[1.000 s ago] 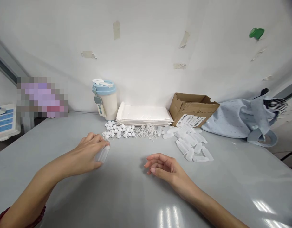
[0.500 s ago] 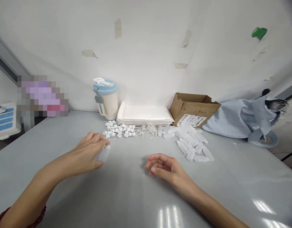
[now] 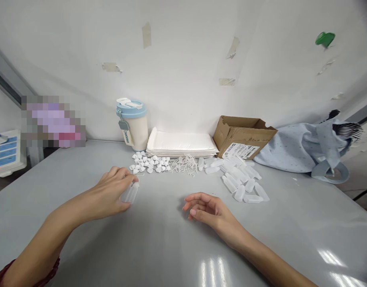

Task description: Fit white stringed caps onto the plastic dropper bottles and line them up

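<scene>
The right hand (image 3: pixel 205 209) sits in front of the envelopes (image 3: pixel 183 143), fingers loosely curled, slightly apart. The left hand (image 3: pixel 114 190) arches front-left of them — thumb and fingertips pinching small clear bottles (image 3: pixel 131 194) lengthwise. White caps (image 3: pixel 150 170) lie just before the envelopes' left end.

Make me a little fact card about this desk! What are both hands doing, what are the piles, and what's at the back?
Left hand: closed around small clear containers
Right hand: loosely curled, holding nothing
Piles, left to right: small white pieces, white strings, loose clear containers
Back, left to right: cup with blue lid, stacked white packets, cardboard box, pale blue bag
Desk: gray, shiny
</scene>
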Demonstrator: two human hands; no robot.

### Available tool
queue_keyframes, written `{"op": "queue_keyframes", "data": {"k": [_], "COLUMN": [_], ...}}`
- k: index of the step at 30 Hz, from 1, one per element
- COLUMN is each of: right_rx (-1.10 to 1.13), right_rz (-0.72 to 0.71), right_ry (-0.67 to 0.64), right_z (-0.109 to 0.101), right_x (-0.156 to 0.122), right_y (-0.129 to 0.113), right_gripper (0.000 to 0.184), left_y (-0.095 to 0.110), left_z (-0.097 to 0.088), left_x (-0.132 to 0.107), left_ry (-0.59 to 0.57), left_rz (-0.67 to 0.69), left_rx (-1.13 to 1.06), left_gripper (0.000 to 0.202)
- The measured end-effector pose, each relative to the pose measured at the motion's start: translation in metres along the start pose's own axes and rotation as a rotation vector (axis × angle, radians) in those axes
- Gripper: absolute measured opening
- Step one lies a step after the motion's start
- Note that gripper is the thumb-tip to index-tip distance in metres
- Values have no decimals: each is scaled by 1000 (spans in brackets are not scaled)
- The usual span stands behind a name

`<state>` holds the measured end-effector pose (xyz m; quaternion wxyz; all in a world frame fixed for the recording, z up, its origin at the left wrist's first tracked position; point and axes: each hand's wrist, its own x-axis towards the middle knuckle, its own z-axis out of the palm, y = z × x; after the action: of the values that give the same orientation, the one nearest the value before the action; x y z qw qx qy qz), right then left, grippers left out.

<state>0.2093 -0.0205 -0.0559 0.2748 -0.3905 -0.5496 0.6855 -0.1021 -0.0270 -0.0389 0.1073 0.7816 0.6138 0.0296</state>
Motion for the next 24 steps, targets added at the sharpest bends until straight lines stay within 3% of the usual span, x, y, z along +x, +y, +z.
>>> {"op": "queue_keyframes", "data": {"k": [19,24], "right_rx": [-43,-192], "right_rz": [-10,-71], "right_ry": [17,116], "right_z": [-1,-9], "right_x": [1,7], "right_y": [-2,-3], "right_gripper": [29,26], "left_y": [-8,9], "left_z": [3,-2], "left_x": [-4,2], "left_ry": [29,93], "left_rz": [44,87], "left_rx": [-24,-88], "left_gripper": [54,45]}}
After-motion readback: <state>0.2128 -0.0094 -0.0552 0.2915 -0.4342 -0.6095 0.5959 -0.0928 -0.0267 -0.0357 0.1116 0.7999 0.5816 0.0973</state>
